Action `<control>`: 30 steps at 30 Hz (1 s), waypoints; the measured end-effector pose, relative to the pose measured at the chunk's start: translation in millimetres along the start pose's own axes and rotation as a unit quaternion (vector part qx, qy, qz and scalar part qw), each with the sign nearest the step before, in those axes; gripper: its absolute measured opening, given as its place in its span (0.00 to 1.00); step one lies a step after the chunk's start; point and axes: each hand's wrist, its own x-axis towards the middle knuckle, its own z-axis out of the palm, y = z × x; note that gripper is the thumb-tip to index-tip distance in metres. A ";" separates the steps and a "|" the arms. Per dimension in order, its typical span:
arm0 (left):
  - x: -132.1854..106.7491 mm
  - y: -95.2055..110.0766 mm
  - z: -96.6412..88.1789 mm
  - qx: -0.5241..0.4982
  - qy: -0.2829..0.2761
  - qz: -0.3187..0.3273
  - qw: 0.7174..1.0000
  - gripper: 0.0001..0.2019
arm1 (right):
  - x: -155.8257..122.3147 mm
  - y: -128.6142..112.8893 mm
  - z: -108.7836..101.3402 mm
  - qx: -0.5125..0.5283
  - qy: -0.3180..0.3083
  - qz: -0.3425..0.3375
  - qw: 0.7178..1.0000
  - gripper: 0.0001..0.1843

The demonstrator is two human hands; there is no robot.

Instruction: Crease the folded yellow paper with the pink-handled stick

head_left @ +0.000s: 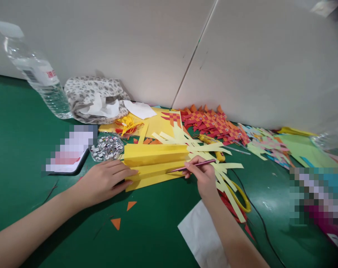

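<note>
A creased sheet of yellow paper (154,174) lies in front of me, folded into long strips that stand up in ridges. My left hand (106,180) rests on its left end with the fingers stretched out. In my right hand (201,173) is a slim pinkish-purple pen (204,163), pinched between thumb and fingers, its dark tip touching the paper near a fold. Pale yellow paper strips (221,169) fan out behind and beside my right hand. Under my right forearm lies a white sheet (202,234).
Woven red-orange paper fish (213,124) are piled by the wall. At left are a water bottle (43,74), a phone (73,149), a bag of googly eyes (107,147) and a patterned pouch (96,96). A yellow cutter (213,145), yellow-handled scissors (245,201) and a black cable (265,227) lie right.
</note>
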 end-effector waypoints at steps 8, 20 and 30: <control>0.4 0.9 -2.1 -0.015 0.019 0.005 1.000 0.11 | -9.3 -0.4 23.6 0.066 -0.024 0.011 0.997 0.14; 1.8 2.6 -3.3 -0.025 0.002 -0.003 1.000 0.10 | -15.4 -2.9 43.3 0.047 -0.107 0.078 0.990 0.18; -1.0 0.8 0.7 0.009 0.007 0.017 1.000 0.09 | -7.4 -5.1 17.8 0.009 -0.043 0.034 0.998 0.17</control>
